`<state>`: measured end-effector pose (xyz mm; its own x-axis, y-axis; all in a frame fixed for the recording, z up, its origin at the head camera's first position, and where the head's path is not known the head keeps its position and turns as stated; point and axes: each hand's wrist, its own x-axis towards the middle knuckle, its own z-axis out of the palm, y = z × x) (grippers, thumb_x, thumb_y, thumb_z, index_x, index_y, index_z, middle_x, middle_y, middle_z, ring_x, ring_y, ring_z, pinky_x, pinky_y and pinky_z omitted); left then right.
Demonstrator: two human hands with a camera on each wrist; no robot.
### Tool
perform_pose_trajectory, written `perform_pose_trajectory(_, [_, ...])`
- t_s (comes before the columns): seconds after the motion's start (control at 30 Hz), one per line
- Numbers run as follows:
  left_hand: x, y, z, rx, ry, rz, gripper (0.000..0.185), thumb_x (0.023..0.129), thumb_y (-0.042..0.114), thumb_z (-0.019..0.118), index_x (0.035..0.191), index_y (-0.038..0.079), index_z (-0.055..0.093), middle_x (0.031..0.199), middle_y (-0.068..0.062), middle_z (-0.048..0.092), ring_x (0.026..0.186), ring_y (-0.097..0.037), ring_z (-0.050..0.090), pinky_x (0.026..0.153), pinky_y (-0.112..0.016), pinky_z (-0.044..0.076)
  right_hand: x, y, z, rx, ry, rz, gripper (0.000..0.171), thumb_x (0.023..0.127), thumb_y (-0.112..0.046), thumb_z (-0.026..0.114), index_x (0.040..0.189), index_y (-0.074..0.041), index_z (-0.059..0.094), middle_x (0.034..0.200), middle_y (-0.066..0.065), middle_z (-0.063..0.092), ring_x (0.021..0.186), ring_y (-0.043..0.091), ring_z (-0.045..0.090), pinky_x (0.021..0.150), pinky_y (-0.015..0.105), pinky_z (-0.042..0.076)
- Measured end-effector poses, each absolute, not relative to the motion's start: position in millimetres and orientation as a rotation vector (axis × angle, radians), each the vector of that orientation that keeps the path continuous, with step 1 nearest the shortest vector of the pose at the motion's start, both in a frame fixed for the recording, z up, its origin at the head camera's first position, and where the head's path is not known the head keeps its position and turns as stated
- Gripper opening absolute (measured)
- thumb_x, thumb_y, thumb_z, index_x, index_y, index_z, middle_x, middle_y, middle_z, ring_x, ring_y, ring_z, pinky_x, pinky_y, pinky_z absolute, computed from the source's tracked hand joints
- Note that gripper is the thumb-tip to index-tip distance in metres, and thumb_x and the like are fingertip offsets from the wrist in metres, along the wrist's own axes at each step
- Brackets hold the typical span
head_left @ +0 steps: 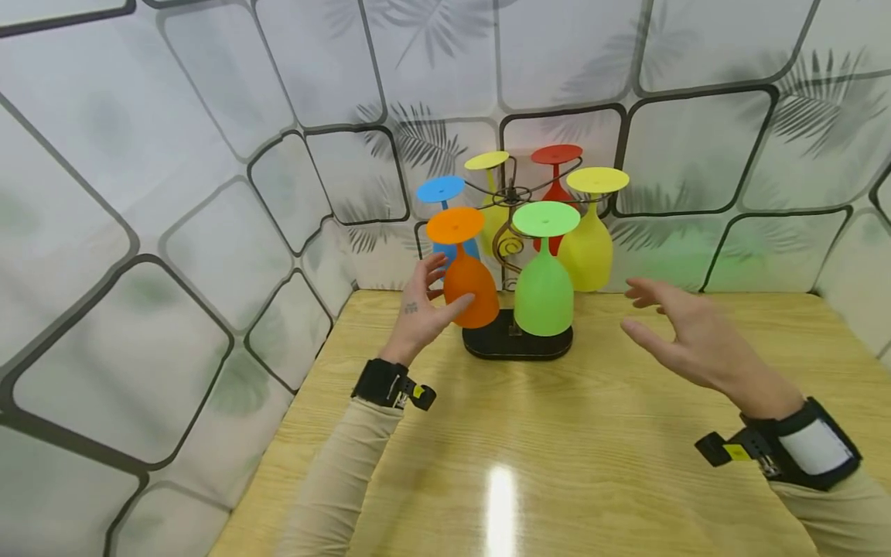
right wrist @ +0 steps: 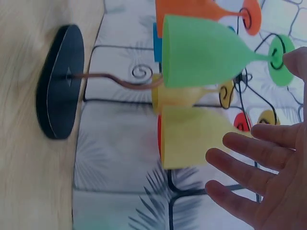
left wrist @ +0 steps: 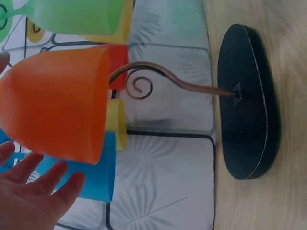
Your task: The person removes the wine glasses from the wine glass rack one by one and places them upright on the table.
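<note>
The left hand (head_left: 421, 309) is at the orange glass (head_left: 468, 272), which hangs upside down on the metal rack (head_left: 511, 232). Its fingers are straight and a little spread. In the head view the thumb seems to touch the front of the orange bowl, while the other fingers go up behind it on the left side; in the left wrist view the fingertips (left wrist: 45, 175) are just under the orange bowl, and I cannot tell if they really touch it. Just behind these fingers hangs the blue glass (head_left: 445, 209), very close to the orange one.

The right hand (head_left: 685, 336) is in the air over the wooden table (head_left: 599, 433), with the fingers straight and spread and holding nothing. Its fingertips point to the left, toward the large yellow glass (head_left: 590, 232), which is the nearest thing to them but apart from them. Beyond the yellow glass from these fingers hangs the green glass (head_left: 544, 278), at the front of the rack, between the two hands.

A red glass (head_left: 554, 193) and a second, smaller yellow glass (head_left: 490, 197) hang at the back, partly hidden by the front ones. The rack stands on a black oval base (head_left: 518, 346) near the wall with the tile pattern (head_left: 209, 193).
</note>
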<state>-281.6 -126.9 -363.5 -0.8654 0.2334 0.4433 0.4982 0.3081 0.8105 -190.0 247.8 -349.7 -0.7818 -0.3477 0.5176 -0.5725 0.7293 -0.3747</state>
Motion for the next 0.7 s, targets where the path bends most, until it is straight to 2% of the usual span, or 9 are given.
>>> perform_pose_trajectory(0.17, [-284.6, -115.5, -372.0, -0.648, -2.307, -1.558, 0.078, 0.086, 0.018, 0.081, 0.152, 0.009, 0.039, 0.150, -0.016, 0.048, 0.131, -0.034, 0.053, 0.101, -0.053, 0.049, -186.4, 233.4, -360.3, 0.759, -2.497, 0.790, 0.056, 0.097, -0.019, 0.069, 0.147, -0.003, 0.050, 0.125, 0.017, 0.068, 0.106, 0.037, 0.068, 0.081, 0.058, 0.055])
perform_pose_trajectory(0.4, [-285.5, -114.7, -375.3, -0.662, -2.279, -1.543, 0.071, 0.087, 0.020, 0.079, 0.148, 0.008, 0.044, 0.139, -0.015, 0.056, 0.119, -0.033, 0.059, 0.094, -0.052, 0.053, -184.3, 226.7, -369.6, 0.767, -2.493, 0.863, 0.057, 0.098, -0.017, 0.067, 0.150, -0.006, 0.048, 0.125, 0.016, 0.068, 0.105, 0.036, 0.068, 0.085, 0.059, 0.055])
perform_pose_trajectory(0.7, [-285.0, -118.9, -373.1, -0.633, -2.285, -1.507, 0.073, 0.087, 0.022, 0.077, 0.150, 0.007, 0.043, 0.140, -0.016, 0.055, 0.118, -0.034, 0.058, 0.091, -0.051, 0.053, -185.7, 223.7, -369.6, 0.773, -2.482, 0.855, 0.057, 0.097, -0.018, 0.069, 0.149, -0.006, 0.049, 0.123, 0.013, 0.069, 0.103, 0.033, 0.070, 0.082, 0.056, 0.056])
